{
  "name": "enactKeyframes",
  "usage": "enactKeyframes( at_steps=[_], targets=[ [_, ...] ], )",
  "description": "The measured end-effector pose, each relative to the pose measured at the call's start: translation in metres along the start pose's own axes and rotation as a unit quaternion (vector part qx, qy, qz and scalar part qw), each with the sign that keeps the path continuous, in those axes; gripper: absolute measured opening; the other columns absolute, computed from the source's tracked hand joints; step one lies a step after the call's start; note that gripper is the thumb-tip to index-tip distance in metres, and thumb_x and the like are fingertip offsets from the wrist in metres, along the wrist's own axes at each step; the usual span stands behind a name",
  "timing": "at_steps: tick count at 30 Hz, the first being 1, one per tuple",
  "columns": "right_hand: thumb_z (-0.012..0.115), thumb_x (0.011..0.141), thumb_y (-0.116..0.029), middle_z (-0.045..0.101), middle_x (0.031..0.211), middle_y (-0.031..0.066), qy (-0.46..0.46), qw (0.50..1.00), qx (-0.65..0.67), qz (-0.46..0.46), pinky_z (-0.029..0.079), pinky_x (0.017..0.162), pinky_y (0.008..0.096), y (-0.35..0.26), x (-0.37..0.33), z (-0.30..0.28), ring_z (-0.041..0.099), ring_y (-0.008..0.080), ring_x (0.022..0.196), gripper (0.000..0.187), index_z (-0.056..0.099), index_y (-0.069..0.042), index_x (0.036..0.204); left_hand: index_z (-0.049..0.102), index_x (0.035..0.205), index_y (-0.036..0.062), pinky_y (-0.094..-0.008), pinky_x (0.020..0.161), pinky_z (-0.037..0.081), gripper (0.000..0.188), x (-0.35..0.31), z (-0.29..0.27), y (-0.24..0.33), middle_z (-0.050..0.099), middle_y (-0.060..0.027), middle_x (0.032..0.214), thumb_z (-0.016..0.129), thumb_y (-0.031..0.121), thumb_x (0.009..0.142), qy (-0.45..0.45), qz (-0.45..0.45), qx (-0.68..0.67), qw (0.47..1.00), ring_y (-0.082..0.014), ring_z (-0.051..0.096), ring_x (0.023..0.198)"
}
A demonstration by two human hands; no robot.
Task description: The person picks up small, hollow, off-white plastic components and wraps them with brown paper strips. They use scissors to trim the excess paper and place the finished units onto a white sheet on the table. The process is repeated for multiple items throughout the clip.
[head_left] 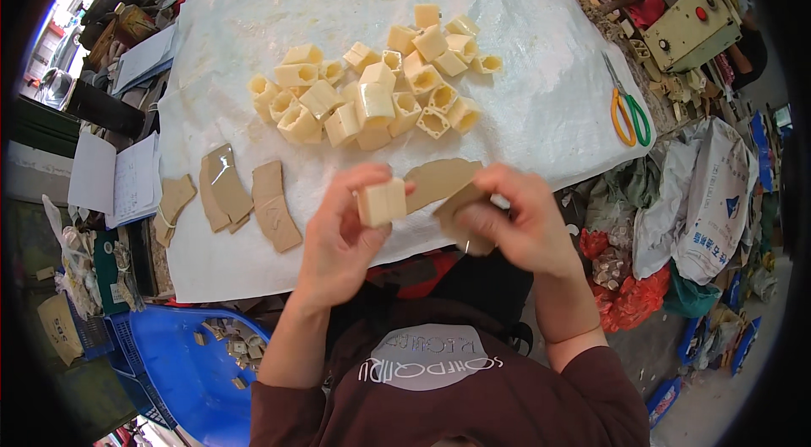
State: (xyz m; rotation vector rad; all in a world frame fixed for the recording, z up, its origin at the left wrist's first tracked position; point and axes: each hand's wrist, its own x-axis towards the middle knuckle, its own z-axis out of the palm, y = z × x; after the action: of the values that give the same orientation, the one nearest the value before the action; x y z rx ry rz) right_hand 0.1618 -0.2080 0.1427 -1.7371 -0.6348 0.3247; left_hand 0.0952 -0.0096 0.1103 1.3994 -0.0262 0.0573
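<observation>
Fingers of the left hand are clamping a cream block above the cloth-covered counter; the right hand is pinching brown sheeting. Work is seemingly underway on this block; whether the heaped blocks are finished isn't showing.

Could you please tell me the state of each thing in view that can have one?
Left hand: fingers closed on a cream block
Right hand: fingers closed on a brown piece
Other cream blocks: loosely heaped on the white cover
Other brown pieces: lying on the cover
Scissors: lying on the cover, not held
Notebook: open
Blue tub: holding small pieces
White sack: crumpled
</observation>
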Motion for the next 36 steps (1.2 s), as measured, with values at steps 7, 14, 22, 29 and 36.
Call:
enactKeyframes(
  at_steps=[7,14,22,29,36],
  targets=[
    [0.063,0.077,-0.016,0.053,0.068,0.0054,-0.114,0.985,-0.116,-0.062,0.029,0.076,0.0326,0.005,-0.007,0.016,0.042,0.0215,0.062,0.013,0.059,-0.004,0.079,0.042,0.117,0.0034,-0.0311,0.094,0.037,0.038,-0.03,0.009,-0.008,0.044,-0.0091,0.115,0.05,-0.008,0.081,-0.063,0.006,0.005,0.998,-0.0178,0.044,0.107],
    [0.062,0.078,-0.018,0.054,0.069,0.0052,-0.112,0.987,-0.097,-0.054,0.028,0.077,0.0325,0.006,-0.01,0.018,0.04,0.0198,0.067,0.015,0.059,-0.004,0.082,0.04,0.118,0.0039,-0.032,0.095,0.036,0.042,-0.034,0.012,-0.006,0.043,-0.0089,0.114,0.048,-0.011,0.08,-0.072,-0.019,-0.042,0.996,-0.0181,0.044,0.107],
    [0.062,0.078,-0.019,0.055,0.07,0.0067,-0.106,0.99,-0.084,-0.031,0.031,0.077,0.0334,0.007,-0.011,0.018,0.038,0.0224,0.071,0.017,0.059,-0.004,0.084,0.041,0.117,0.001,-0.0312,0.083,0.047,0.043,-0.034,0.016,-0.009,0.045,-0.0122,0.117,0.062,0.015,0.083,-0.058,-0.017,-0.042,0.997,-0.0203,0.049,0.104],
    [0.062,0.078,-0.02,0.055,0.069,0.0061,-0.108,0.991,-0.075,-0.017,0.032,0.075,0.0336,0.007,-0.01,0.017,0.037,0.0224,0.07,0.016,0.059,-0.005,0.082,0.041,0.117,0.0019,-0.0319,0.09,0.041,0.039,-0.032,0.018,-0.003,0.044,-0.0113,0.115,0.058,0.006,0.081,-0.066,-0.013,-0.025,0.997,-0.0198,0.047,0.106],
    [0.063,0.076,-0.023,0.055,0.068,0.0034,-0.088,0.992,-0.087,-0.032,0.031,0.075,0.0334,0.016,-0.009,0.02,0.04,0.0219,0.071,0.017,0.059,-0.007,0.079,0.043,0.116,0.0025,-0.031,0.088,0.042,0.042,-0.034,0.02,-0.002,0.043,-0.0113,0.114,0.05,-0.012,0.077,-0.06,0.005,0.05,0.997,-0.0203,0.047,0.105]
  ],
)
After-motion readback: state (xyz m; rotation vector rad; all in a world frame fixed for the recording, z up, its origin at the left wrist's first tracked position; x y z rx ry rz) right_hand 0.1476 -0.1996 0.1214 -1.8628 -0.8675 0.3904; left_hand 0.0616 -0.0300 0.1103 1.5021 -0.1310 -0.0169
